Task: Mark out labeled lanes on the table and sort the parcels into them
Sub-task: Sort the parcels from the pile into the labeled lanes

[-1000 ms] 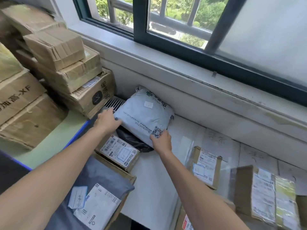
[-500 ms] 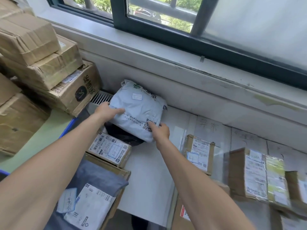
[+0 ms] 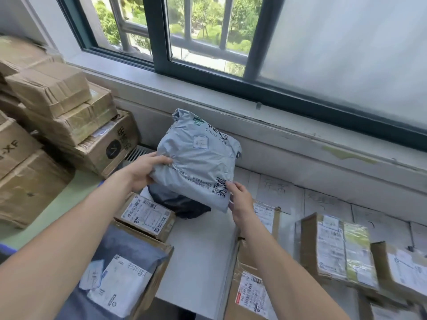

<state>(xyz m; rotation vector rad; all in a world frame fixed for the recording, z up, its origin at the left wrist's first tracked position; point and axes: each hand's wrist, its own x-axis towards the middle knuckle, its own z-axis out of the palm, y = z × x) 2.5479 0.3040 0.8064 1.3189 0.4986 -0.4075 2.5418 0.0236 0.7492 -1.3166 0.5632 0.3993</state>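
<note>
One grey poly mailer point(image 3: 198, 162) sits at the centre of the frame, held in two hands. It is soft and puffed, with a wrinkled skin, a green China Post logo near its top, a small square outline printed below that, lines of dark print, and one QR code at its lower right corner. It tilts toward the window point(image 3: 208, 42).

The left hand point(image 3: 145, 173) grips the mailer's left edge, thumb lying on top and fingers curled beneath. The right hand point(image 3: 240, 200) pinches the lower right corner, fingertips beside the QR code.

The mailer's lower part overlaps one black plastic parcel point(image 3: 184, 205) on the white desk point(image 3: 201, 250) — whether the two touch cannot be told. Just left of that is one small cardboard box point(image 3: 147, 214) with a white label. At lower left, one open carton point(image 3: 161, 269) holds one dark grey mailer point(image 3: 129, 248) bearing two white labels.

On the right are four labelled cardboard boxes point(image 3: 339, 248), with a fifth cut off at the lower right. Behind them, two paper sheets point(image 3: 277, 192) show handwriting. A stack of brown cartons point(image 3: 57, 107) fills the upper left — too blurred to count.
</note>
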